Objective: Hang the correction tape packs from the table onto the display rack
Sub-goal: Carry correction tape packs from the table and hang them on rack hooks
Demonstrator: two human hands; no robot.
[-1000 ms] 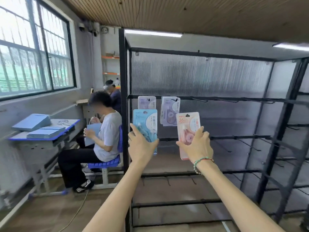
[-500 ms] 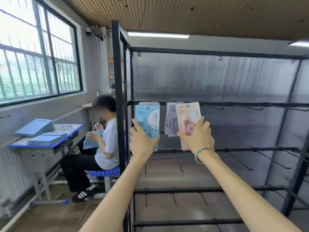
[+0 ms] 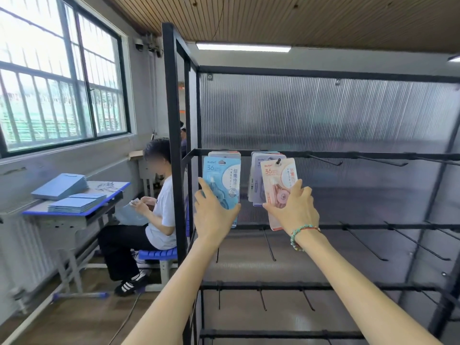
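While both arms are raised to the black metal display rack (image 3: 323, 154), a blue carded correction tape pack (image 3: 222, 180) is gripped by the left hand (image 3: 214, 215); a pink carded correction tape pack (image 3: 278, 180), its hole on a top-rail hook, is gripped by the right hand (image 3: 293, 210).

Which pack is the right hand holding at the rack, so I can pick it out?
Find the black metal display rack and its top hook rail. There the right hand grips the pink correction tape pack, its hole at a hook tip. It fronts purple hanging packs; the left hand holds the blue correction tape pack.
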